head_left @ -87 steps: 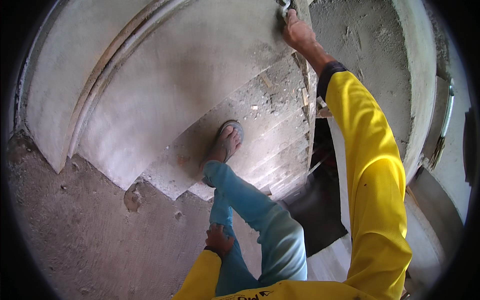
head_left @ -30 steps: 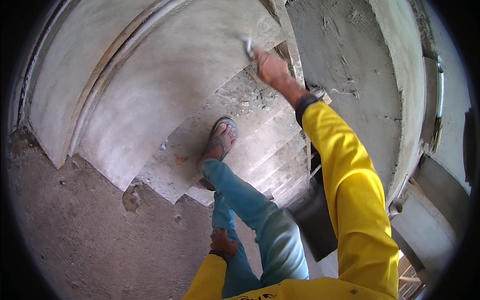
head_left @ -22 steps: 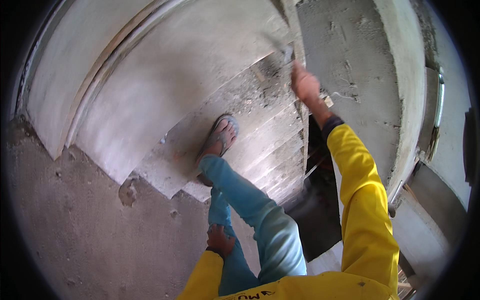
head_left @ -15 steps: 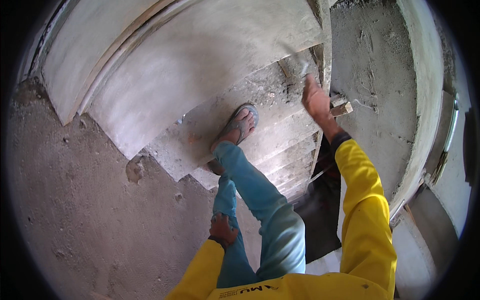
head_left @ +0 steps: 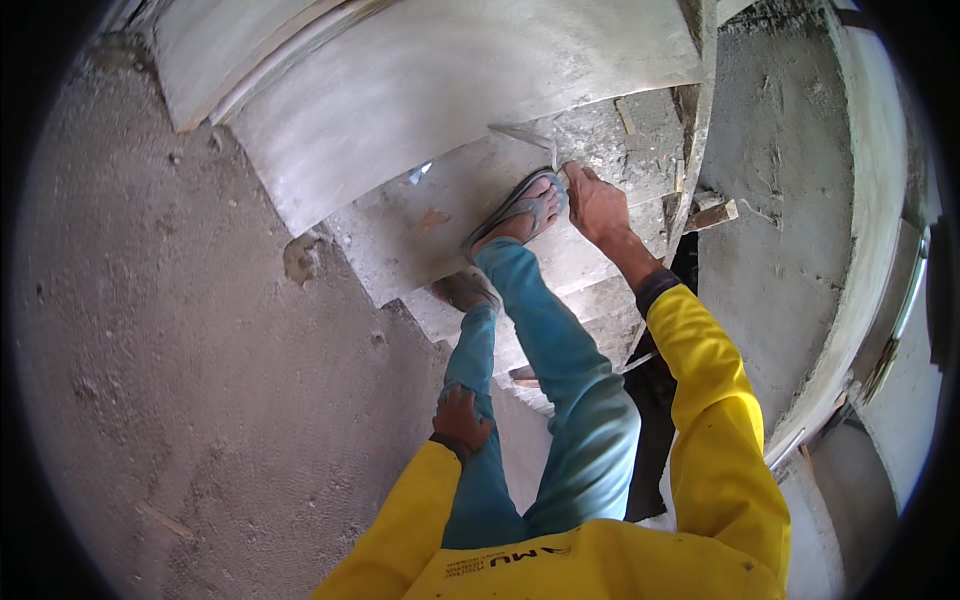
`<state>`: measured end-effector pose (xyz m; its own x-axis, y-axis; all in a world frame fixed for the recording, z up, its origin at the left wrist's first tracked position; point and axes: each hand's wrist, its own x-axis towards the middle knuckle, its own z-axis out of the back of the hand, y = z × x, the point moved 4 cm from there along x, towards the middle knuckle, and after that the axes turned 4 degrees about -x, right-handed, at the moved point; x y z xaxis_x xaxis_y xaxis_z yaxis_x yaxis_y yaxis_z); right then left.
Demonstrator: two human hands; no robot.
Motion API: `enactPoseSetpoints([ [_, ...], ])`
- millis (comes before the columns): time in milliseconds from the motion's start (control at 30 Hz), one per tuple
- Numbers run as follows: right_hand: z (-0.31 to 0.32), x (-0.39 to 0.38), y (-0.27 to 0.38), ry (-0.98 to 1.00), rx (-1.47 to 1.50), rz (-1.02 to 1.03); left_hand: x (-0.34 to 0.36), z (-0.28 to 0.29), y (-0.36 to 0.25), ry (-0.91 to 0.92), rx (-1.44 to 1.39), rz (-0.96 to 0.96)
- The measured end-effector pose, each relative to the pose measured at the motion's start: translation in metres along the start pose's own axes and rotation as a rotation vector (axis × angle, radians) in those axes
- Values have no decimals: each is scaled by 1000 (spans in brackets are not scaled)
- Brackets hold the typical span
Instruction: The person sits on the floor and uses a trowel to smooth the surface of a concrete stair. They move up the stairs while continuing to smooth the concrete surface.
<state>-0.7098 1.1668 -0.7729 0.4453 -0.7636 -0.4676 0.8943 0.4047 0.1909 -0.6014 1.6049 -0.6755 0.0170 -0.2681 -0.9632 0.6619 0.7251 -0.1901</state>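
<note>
My right hand [head_left: 598,205] is closed round the handle of a trowel [head_left: 522,136]. Its thin grey blade points left, along the joint where a concrete step [head_left: 470,185] meets the smooth grey riser [head_left: 450,80] above it. The hand is just right of my sandalled right foot [head_left: 525,212], and the fingers hide the handle. Lower down, my left hand [head_left: 462,420] grips my left leg [head_left: 470,375] near the knee, over blue trousers.
A rough plastered wall [head_left: 230,350] runs down the left side. On the right, a wood stub [head_left: 712,215] juts from the stair's edge beside a curved concrete wall [head_left: 780,200]. Below it gapes a dark opening [head_left: 655,420]. Rubble and a wood scrap [head_left: 625,115] lie on the step.
My right hand has swung left and a little down with the trowel, from the stair's right edge to beside my foot. The view has shifted; my left hand stays on the leg.
</note>
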Motion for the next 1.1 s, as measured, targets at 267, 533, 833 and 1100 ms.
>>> enactPoseSetpoints([
  [267, -39, -15, 25, -149, 125, -91, -3, -23, 16, -74, 2, -1],
  [533, -82, -123, 117, 292, 183, 167, -14, -34, 26, -111, -113, 1],
  [833, -168, -128, 108, 156, 592, -370, -16, -30, 35, -148, -217, 80],
  [1100, -269, -149, 142, 496, 672, -233, -22, -33, 25, -207, -192, 107],
])
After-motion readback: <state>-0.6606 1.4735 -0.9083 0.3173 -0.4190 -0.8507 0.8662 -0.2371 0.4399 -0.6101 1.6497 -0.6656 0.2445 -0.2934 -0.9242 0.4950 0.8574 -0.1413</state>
